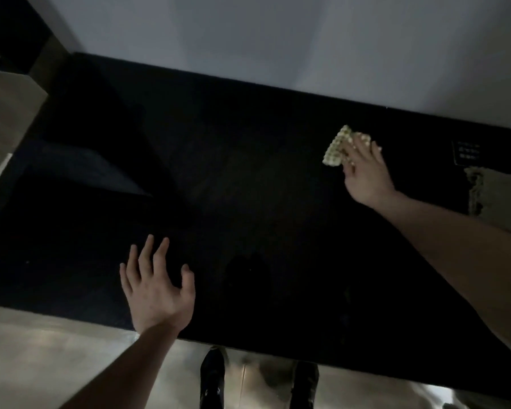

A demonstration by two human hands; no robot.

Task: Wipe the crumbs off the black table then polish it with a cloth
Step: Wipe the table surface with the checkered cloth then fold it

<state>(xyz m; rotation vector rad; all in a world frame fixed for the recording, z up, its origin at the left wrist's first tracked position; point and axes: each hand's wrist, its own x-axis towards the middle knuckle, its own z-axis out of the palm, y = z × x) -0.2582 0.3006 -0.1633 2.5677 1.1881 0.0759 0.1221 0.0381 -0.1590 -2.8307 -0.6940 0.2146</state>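
Left edge: pale boxy furniture standing beside the table end, flat-sided; dark gap behind it.
Table: black, broad, matte with faint streaks; far edge set against a pale wall, near edge over a light glossy floor.
Left hand: open — fingers straight and spread, laid palm-down near the front edge, holding nothing.
Below the front edge: two dark shoes on the floor, toes toward the table.
Crumbs: a few tiny pale specks on the dark top; too small to identify with certainty.
Cloth: small, bunched, pale yellow-green check with a knobbly weave; lying on the table toward the far right.
Right hand: fingers extended over the cloth, pressing it flat to the surface — not curled round it.
Right end: dark rectangular grid-marked item, detail unclear; frayed beige mat just beside it, at the table's end.
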